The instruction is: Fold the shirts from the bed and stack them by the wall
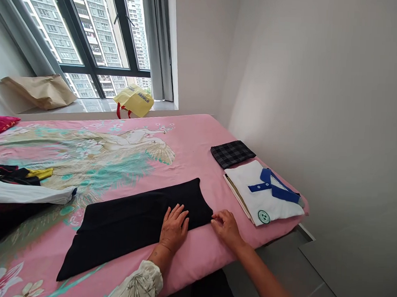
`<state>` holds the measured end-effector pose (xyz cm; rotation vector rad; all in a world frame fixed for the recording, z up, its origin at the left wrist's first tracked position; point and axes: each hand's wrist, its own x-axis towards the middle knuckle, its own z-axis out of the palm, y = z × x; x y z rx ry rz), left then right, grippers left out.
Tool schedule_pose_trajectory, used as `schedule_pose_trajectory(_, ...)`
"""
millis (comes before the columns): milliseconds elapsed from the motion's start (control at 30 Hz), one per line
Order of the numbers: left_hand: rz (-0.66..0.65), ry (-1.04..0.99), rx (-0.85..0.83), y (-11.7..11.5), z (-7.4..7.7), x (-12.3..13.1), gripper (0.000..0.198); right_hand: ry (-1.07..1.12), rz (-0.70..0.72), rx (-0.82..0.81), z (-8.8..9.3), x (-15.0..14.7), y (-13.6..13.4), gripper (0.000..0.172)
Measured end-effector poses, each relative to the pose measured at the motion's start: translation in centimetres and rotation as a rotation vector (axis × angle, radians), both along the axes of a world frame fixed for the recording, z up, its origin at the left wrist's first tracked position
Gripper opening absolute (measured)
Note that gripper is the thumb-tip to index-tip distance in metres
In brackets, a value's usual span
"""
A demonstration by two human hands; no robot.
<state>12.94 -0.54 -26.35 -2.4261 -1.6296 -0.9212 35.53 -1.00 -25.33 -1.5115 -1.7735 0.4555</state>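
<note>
Black fabric, a folded garment (pixel 131 220), is laid out as a long band on the pink bedsheet (pixel 198 148), and both hands are found at one end of it. The left hand (pixel 174 227) is pressed flat on the cloth, fingers spread, with nothing gripped. The garment's long axis runs from under this palm away to its left, slanting back toward the person's edge of the bed, so almost all of the band lies leftward of both hands. The right hand (pixel 227 226) is set just beside the left, at the band's short right edge, with its fingers curled and the tips brought to the near corner (whether the hem is actually pinched cannot be told). Of the two, it is the nearer to that end. Beyond the right hand and to its right, apart from the band, a folded white polo shirt (pixel 272 201) is stacked, with a folded plaid cloth (pixel 233 152) just past it.
</note>
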Motion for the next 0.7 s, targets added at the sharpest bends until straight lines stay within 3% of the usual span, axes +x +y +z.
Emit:
schedule_pose_trajectory(133, 0.007, 0.017, 0.005, -0.1, 0.1, 0.1, 0.029, 0.187, 0.073, -0.263, 0.0, 0.1, 0.2, 0.017)
schedule_pose_trajectory(200, 0.008, 0.019, 0.006, -0.2, 0.2, 0.1, 0.029, 0.279, 0.079, -0.436, 0.1, 0.1, 0.5, 0.013)
schedule_pose_trajectory(300, 0.007, 0.001, 0.011, -0.3, 0.4, 0.2, 0.029, 0.332, 0.057, -0.564, -0.1, 0.3, 0.7, 0.009)
schedule_pose_trajectory(467, 0.011, 0.017, 0.017, -0.2, 0.4, 0.3, 0.030, 0.334, 0.043, -0.634, -0.2, 0.4, 0.8, 0.022)
schedule_pose_trajectory(600, 0.019, 0.048, 0.020, -0.3, 0.3, 0.2, 0.030, 0.254, -0.005, -0.565, 0.4, -0.8, 1.1, 0.030)
schedule_pose_trajectory(700, 0.025, 0.051, 0.049, -0.6, 0.6, 0.0, 0.032, 0.144, -0.064, -0.500, 1.2, -1.7, 1.1, 0.024)
